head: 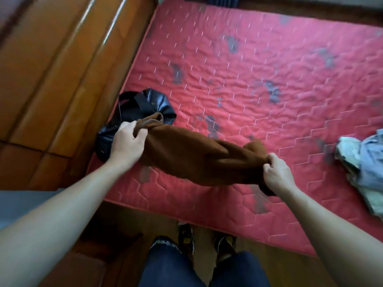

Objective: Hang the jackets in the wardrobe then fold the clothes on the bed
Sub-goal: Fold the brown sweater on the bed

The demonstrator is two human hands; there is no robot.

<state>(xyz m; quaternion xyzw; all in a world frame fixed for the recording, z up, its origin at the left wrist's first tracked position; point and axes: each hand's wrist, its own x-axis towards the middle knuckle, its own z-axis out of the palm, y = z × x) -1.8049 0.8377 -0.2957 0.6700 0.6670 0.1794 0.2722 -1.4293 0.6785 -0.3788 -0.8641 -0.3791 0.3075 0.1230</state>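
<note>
Left hand point(126, 141): gripping one end of brown garment point(186, 158)
Right hand point(277, 172): pinching other end
Black jacket point(143, 108): on red mattress point(269, 79)

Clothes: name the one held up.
The brown garment, held by the left hand and right hand; the black jacket and pale blue pile lie on the mattress.

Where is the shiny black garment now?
Head view: the shiny black garment lies at the left edge of the red mattress, by the wooden frame, just beyond the left hand.
</note>
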